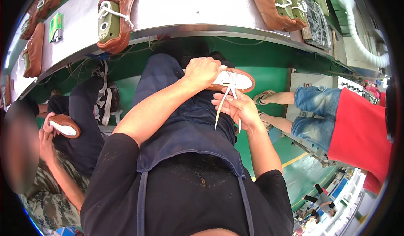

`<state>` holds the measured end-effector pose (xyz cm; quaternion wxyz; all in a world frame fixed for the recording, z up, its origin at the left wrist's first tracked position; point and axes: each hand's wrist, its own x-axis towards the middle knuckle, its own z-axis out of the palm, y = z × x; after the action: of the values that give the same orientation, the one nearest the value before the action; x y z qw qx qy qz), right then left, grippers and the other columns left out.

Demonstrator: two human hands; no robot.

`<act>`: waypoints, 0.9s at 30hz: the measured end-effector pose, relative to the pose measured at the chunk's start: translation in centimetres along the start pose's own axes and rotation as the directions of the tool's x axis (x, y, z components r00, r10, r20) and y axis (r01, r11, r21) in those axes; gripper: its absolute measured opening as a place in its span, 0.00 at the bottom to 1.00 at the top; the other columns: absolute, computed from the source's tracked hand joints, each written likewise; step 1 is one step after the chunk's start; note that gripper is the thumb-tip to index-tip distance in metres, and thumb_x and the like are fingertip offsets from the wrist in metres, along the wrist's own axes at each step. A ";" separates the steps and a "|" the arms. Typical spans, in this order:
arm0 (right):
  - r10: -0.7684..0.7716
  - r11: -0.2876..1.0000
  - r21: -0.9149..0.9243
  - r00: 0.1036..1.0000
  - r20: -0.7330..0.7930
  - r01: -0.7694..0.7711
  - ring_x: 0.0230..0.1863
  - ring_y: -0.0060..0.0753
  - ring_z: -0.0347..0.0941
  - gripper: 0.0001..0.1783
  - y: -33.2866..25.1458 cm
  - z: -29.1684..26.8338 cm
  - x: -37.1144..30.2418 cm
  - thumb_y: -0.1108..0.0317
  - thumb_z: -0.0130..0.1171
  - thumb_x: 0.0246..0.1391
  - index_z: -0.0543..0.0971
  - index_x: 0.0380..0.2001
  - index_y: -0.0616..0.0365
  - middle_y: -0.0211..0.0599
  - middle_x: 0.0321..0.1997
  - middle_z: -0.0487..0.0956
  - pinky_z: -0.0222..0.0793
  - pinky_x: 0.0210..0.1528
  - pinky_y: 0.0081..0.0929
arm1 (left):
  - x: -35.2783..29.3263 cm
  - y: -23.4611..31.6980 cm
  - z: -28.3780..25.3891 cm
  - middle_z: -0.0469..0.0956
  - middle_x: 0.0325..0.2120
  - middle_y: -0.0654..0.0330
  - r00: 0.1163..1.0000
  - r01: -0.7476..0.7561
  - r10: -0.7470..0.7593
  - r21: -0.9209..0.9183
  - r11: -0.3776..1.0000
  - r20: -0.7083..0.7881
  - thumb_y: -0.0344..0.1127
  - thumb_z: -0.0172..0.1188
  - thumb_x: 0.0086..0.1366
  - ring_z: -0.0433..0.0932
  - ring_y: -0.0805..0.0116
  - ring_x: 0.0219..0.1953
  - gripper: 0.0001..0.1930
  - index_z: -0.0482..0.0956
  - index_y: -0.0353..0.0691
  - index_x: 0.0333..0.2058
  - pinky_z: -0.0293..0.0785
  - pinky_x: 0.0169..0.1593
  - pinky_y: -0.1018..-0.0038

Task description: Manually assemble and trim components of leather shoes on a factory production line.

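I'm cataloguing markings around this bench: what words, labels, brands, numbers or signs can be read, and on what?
Olive-green shoe form, inside a brown shoe on the bench: a dark marking; I won't copy its characters.
Small green box at the bench's left: print too small to read.
Wearer's black shirt: faded marks, too faint to read.
Held shoe: no lettering I can make out.

- Right hand point(237, 105) outward: open gap above green floor point(271, 78), ending at standing person's legs point(280, 98).
- Left hand point(203, 72), low path outward: own thigh point(155, 80), then seated co-worker's leg point(86, 103).
- Forward: bench edge point(198, 27) crosses beyond held shoe point(244, 81); room above between single shoe point(110, 25) and shoe pair point(271, 4).
- White laces point(232, 84) trail over right hand.
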<state>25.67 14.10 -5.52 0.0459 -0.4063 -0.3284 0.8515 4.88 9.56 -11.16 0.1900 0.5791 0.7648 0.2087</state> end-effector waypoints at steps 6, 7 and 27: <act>0.018 0.997 -0.078 1.000 0.010 -0.018 0.57 0.52 0.82 0.18 -0.6 0.6 -0.4 0.74 0.48 0.72 0.67 0.61 0.70 0.60 0.58 0.79 0.82 0.61 0.43 | 0.0 0.1 0.1 0.86 0.31 0.53 1.000 -0.003 0.003 0.037 0.999 0.010 0.55 0.53 0.75 0.86 0.52 0.37 0.24 0.86 0.41 0.36 0.82 0.40 0.55; 0.022 0.999 -0.031 1.000 -0.009 -0.023 0.53 0.50 0.83 0.17 -0.5 1.1 -0.2 0.73 0.49 0.72 0.69 0.60 0.69 0.57 0.54 0.80 0.84 0.56 0.42 | -0.1 -0.1 0.2 0.86 0.31 0.53 1.000 0.000 0.000 0.028 1.000 0.003 0.55 0.53 0.75 0.86 0.52 0.37 0.24 0.86 0.41 0.36 0.82 0.40 0.55; -0.086 0.864 -0.504 0.988 -0.125 0.011 0.44 0.37 0.84 0.18 -0.5 0.7 0.6 0.74 0.47 0.70 0.69 0.61 0.66 0.46 0.48 0.81 0.84 0.47 0.34 | -0.7 -1.8 -1.5 0.86 0.40 0.51 0.988 0.088 -0.046 -0.295 0.951 0.146 0.42 0.65 0.66 0.84 0.48 0.47 0.15 0.88 0.41 0.47 0.78 0.54 0.53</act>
<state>24.70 14.34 -5.32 -0.0162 -0.4560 -0.5443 0.7039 2.82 8.35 -10.85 0.3352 0.5301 0.7285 0.2756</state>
